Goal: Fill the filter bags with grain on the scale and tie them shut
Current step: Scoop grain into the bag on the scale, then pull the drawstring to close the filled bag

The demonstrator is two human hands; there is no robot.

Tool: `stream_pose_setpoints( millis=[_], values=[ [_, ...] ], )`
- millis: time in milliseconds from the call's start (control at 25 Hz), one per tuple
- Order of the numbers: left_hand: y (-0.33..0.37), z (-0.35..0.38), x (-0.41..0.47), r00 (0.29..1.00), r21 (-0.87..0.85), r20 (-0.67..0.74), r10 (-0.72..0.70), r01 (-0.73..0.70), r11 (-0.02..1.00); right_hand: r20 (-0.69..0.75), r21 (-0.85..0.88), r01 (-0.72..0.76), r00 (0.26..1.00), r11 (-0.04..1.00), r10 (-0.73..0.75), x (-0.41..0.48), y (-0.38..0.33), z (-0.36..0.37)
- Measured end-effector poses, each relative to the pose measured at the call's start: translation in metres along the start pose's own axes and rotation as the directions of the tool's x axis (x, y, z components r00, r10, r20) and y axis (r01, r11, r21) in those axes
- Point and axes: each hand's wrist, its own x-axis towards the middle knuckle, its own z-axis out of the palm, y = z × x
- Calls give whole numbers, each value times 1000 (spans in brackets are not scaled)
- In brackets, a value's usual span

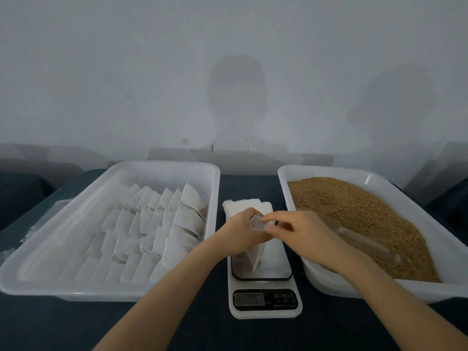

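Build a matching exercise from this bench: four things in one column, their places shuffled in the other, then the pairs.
Things
1. single filter bag
2. clear scoop
3. stack of empty filter bags
4. rows of filter bags

Places
A. in the left tray
B. lying on the grain in the right tray
C. held by the left hand and right hand over the scale
D. between the trays, beyond the hands

Pairs: 1-C, 2-B, 3-D, 4-A

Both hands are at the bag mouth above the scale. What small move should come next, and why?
Probably the right hand lets go and takes the scoop lying in the grain: the bag looks empty and the left hand holds its mouth over the scale.
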Motion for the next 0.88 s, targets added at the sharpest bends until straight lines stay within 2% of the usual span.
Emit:
stream_pose_setpoints(
  millis=[120, 280, 400, 520, 640, 800, 880],
  values=[
    [1, -2, -2, 997, 74, 26, 74, -76, 994, 32, -36, -9, 999, 999, 10, 7, -4, 14],
    [4, -5, -5, 998, 46, 33, 44, -45, 998, 53, -52, -21, 998, 998, 24, 13, 3, 21],
    [5, -7, -8, 996, 2, 83, 23, -23, 1000, 8, -59, -13, 1000, 998, 14, 15, 6, 18],
    [6, -18, -10, 997, -65, 71, -27, 32, 997, -21, -81, 5, 1000, 997, -7, 15, 9, 13],
    [4, -32, -9, 999, -28, 35, -20, 21, 999, -33, -27, 26, 999, 999, -27, 14, 12, 7],
    [5, -37, -10, 997, 6, 63, 37, -38, 999, -50, 79, 84, 996, 993, -80, 15, 15, -1],
    [5, -35, -9, 999, 47, 4, 35, -36, 998, -90, 91, 109, 991, 990, -101, 15, 16, -1]
  ],
)
